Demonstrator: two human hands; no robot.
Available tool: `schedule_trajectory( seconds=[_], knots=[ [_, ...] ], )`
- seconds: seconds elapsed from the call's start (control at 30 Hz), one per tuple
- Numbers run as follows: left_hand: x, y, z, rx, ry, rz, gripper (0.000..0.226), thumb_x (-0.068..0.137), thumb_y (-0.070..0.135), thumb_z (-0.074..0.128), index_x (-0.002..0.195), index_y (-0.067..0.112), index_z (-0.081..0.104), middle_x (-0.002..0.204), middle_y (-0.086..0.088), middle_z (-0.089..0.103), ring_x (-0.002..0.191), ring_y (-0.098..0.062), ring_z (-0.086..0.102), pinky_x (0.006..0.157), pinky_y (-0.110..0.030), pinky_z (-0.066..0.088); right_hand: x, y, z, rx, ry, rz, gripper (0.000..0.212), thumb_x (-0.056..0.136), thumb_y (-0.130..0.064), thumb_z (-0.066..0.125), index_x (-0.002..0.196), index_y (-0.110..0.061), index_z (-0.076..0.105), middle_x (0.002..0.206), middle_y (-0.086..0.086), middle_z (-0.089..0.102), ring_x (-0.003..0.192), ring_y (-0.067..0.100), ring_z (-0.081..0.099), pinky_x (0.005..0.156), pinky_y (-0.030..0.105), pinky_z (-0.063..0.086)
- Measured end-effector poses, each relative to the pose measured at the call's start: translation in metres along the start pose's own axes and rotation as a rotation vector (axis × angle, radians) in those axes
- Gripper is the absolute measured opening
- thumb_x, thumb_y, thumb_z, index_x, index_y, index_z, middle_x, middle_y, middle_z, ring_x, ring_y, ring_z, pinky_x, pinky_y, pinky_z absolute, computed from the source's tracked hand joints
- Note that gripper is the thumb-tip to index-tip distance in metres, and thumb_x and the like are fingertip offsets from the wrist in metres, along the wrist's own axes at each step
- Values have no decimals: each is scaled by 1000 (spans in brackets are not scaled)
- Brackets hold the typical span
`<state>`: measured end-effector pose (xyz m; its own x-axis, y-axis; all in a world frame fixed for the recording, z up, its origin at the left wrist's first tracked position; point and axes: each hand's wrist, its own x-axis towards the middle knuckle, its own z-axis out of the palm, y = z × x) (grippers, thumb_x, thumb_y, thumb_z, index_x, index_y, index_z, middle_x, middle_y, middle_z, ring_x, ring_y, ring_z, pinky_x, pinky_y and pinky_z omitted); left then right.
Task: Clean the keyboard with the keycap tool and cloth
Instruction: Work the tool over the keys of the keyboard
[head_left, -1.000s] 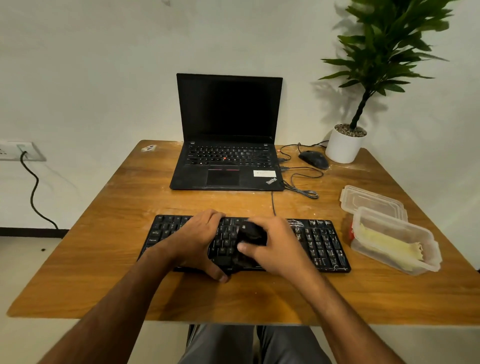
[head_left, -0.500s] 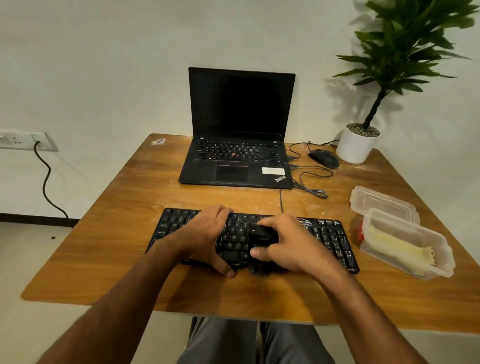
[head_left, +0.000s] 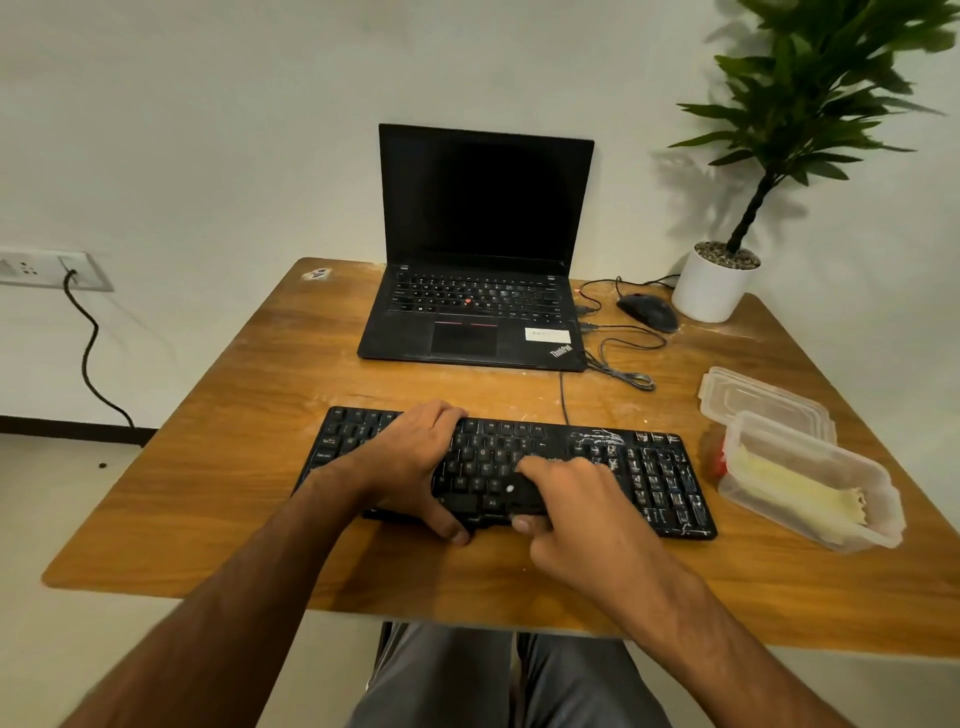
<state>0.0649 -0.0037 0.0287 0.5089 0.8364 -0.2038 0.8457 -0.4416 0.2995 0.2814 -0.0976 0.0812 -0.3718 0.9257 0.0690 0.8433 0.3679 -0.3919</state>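
On the near table (head_left: 208, 519) edge: keyboard (head_left: 649, 478). Left hand (head_left: 410, 462) grips its near-left part, thumb curled over the front edge. Right hand (head_left: 576, 499) lies flat on the middle keys, fingers relaxed. Farther back: laptop (head_left: 483, 249), dark screen.

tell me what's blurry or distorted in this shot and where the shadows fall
Head view: the forearms at the bottom edge are smeared and soft, while the keyboard and laptop stay fairly sharp. The wide lens bows the table edges outward. The plant throws a soft shadow on the wall to its left. The light is warm and dim.
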Motion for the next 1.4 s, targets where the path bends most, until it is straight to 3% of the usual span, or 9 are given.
schedule_trajectory(
  seconds=[0.13, 0.23, 0.33, 0.57, 0.67, 0.83, 1.1, 1.27, 1.4],
  knots=[
    [0, 0, 0, -17, 2, -7, 144, 49, 74, 89, 158, 18, 15, 154, 3, 26, 140, -16, 27, 125, -37, 24, -2, 5, -17, -62, 0, 83, 35, 86, -27, 75, 118, -24, 62, 103, -2, 69, 101, 17, 64, 83, 29, 55],
    [2, 1, 0, -16, -2, -9, 142, 49, 73, 89, 158, 19, 16, 152, 3, 27, 138, -15, 28, 124, -39, 26, 1, -7, -18, 99, 44, 61, 33, 84, -26, 77, 114, -27, 64, 101, -8, 68, 95, 9, 62, 79, 22, 52],
    [0, 1, 0, -12, -8, -13, 143, 49, 73, 89, 158, 18, 15, 152, 3, 27, 137, -15, 29, 124, -38, 26, 1, -22, -5, 137, -10, -23, 28, 83, -21, 76, 108, -26, 64, 96, -9, 69, 88, 8, 63, 76, 29, 57],
    [0, -1, 0, -27, -18, -20, 145, 49, 74, 89, 159, 19, 13, 154, 3, 25, 140, -16, 26, 124, -38, 24, -8, 2, -20, -126, -30, 142, 41, 88, -23, 73, 126, -22, 61, 111, -1, 69, 107, 18, 64, 85, 25, 51],
    [1, -1, -1, -28, -19, -21, 144, 48, 74, 89, 159, 20, 14, 153, 4, 25, 139, -16, 27, 124, -39, 25, -2, 1, -27, -56, 8, 129, 32, 86, -25, 75, 116, -22, 65, 99, -7, 66, 99, 12, 63, 69, 9, 39],
    [0, 2, -2, -4, -23, -24, 143, 49, 73, 89, 158, 19, 15, 152, 4, 27, 137, -15, 28, 123, -39, 27, 5, -19, -8, 80, -14, 97, 29, 84, -23, 76, 110, -27, 64, 102, -6, 67, 97, 13, 62, 83, 28, 54],
    [0, -2, -5, 1, -39, -9, 145, 48, 76, 88, 159, 20, 14, 154, 4, 27, 139, -15, 29, 125, -38, 26, -1, 17, -28, 30, -50, 223, 25, 81, -26, 80, 102, -26, 68, 93, -10, 68, 90, 9, 62, 69, 20, 41],
    [-4, -5, -10, 12, -60, -22, 146, 50, 74, 89, 160, 19, 11, 155, 4, 25, 141, -15, 28, 125, -39, 25, 3, 25, -34, 125, 44, 227, 30, 77, -27, 84, 102, -28, 69, 92, -14, 68, 86, 2, 59, 63, 9, 36],
    [-8, -13, -14, 16, -70, -44, 147, 50, 73, 89, 161, 20, 9, 158, 4, 24, 143, -16, 27, 126, -36, 24, 5, 32, -38, 186, 119, 245, 31, 72, -29, 87, 98, -27, 71, 87, -19, 66, 82, -4, 58, 65, 12, 40]
  ],
)
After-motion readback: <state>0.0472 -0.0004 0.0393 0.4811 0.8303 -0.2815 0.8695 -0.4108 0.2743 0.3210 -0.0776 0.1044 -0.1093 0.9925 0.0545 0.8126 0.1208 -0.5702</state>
